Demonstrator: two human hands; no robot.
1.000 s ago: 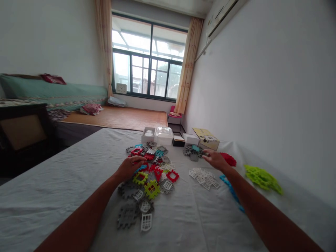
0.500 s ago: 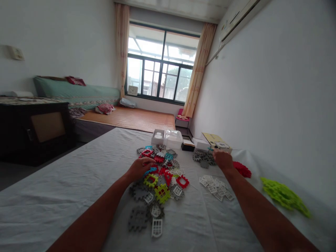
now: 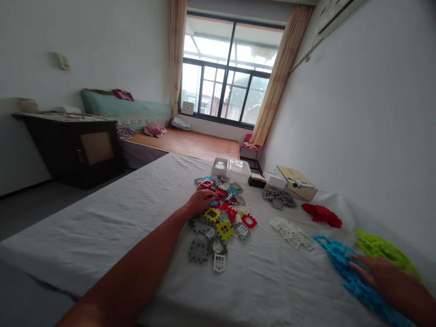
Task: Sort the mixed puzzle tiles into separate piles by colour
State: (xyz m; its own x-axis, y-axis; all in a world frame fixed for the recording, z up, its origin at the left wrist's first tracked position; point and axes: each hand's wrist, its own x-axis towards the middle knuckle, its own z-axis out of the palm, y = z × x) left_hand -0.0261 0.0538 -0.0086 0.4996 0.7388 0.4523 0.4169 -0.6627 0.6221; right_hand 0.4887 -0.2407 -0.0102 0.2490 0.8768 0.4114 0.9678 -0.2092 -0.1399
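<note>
My left hand rests at the left side of a mixed heap of notched plastic building pieces, its fingers bent down onto a blue piece. Red frames, lime squares and grey pieces lie around it. On the right, slightly blurred, my right hand hovers over or touches a pile of blue pieces. Its thumb and fingers are spread apart, with nothing visible held in them. The hand and forearm cover part of that pile.
Sorted piles lie on the right: white window-shaped pieces, red pieces, lime pieces and grey pieces. A clear plastic box, white boxes and a yellow box stand at the far edge of the cloth-covered table.
My right hand has come from beside the grey pile and boxes back to the blue pile at the near right. The left hand stays at the heap. The view has shifted left.
</note>
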